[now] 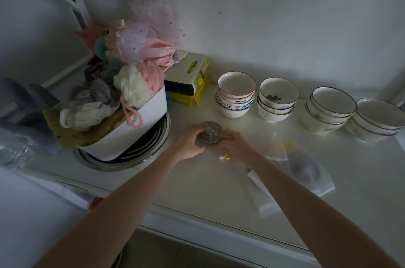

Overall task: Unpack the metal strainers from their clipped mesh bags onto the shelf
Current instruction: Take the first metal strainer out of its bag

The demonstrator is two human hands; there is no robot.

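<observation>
A round metal strainer with a knob on top sits between both my hands on the white shelf. My left hand grips its left rim. My right hand holds its right side, with a small yellow clip just under the fingers. To the right lies a translucent mesh bag with a dark strainer inside it. An empty-looking bag with a yellow clip lies flat beside my right wrist. Another bag is partly hidden under my right forearm.
A white tub heaped with cloths and pink netting rests on stacked metal plates at the left. Yellow-and-white packages stand behind it. Several stacks of ceramic bowls line the wall to the right.
</observation>
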